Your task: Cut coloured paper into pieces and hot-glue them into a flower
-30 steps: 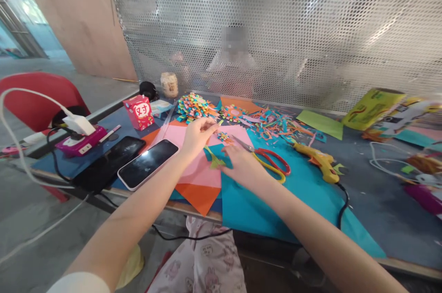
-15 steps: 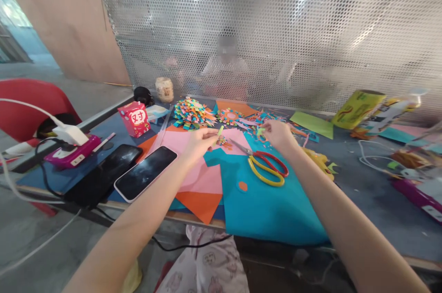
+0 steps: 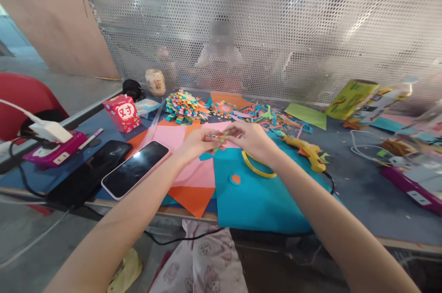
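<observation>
My left hand (image 3: 196,142) and my right hand (image 3: 252,139) meet above the pink paper sheet (image 3: 193,155) and the teal sheet (image 3: 262,192). Both pinch a small bundle of coloured paper strips (image 3: 221,136) between their fingertips. Under my right hand lie scissors with yellow and red handles (image 3: 256,169), partly hidden. A small orange paper dot (image 3: 235,179) rests on the teal sheet. A finished ball of folded coloured strips (image 3: 184,106) sits further back.
A white phone (image 3: 135,169) and a black phone (image 3: 91,171) lie at the left, by a red box (image 3: 122,113) and a pink charger (image 3: 55,152). A yellow glue gun (image 3: 307,150) lies at the right. Paper scraps (image 3: 269,116) spread before a perforated screen (image 3: 276,31); a person sits behind it.
My right hand came back from the scrap pile to meet my left hand; both now pinch the small strip bundle. The view shifted slightly left.
</observation>
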